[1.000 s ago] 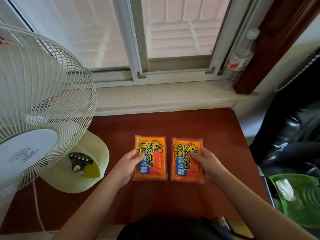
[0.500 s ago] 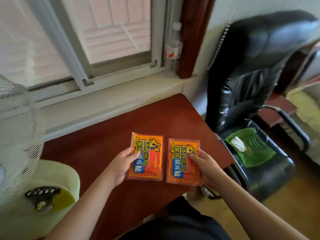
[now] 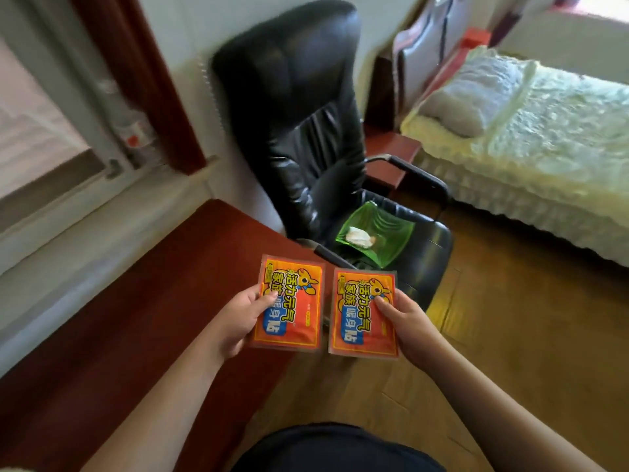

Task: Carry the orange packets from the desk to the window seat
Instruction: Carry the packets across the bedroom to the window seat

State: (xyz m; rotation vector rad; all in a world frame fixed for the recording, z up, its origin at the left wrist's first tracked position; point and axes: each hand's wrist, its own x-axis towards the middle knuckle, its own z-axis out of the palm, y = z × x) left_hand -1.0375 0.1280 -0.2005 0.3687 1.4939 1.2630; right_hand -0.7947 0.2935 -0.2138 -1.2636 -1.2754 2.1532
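I hold two flat orange packets with yellow and blue print, side by side in the air. My left hand [image 3: 238,318] grips the left orange packet [image 3: 296,301] by its left edge, thumb on top. My right hand [image 3: 405,321] grips the right orange packet [image 3: 357,318] by its right edge. The left packet hangs over the right corner of the dark red desk [image 3: 119,318]; the right packet is past the desk's edge, above the wooden floor and in front of the chair.
A black leather office chair [image 3: 306,131] stands right of the desk with a green dish [image 3: 384,236] holding white paper on its seat. The pale window sill [image 3: 85,233] runs along the left. A bed with a pale cover [image 3: 544,148] lies at the right. Wooden floor [image 3: 510,335] is below.
The view has swung right, from the window and fan to the chair and bed. Both hands have lifted the packets off the desk and carried them right, past its corner.
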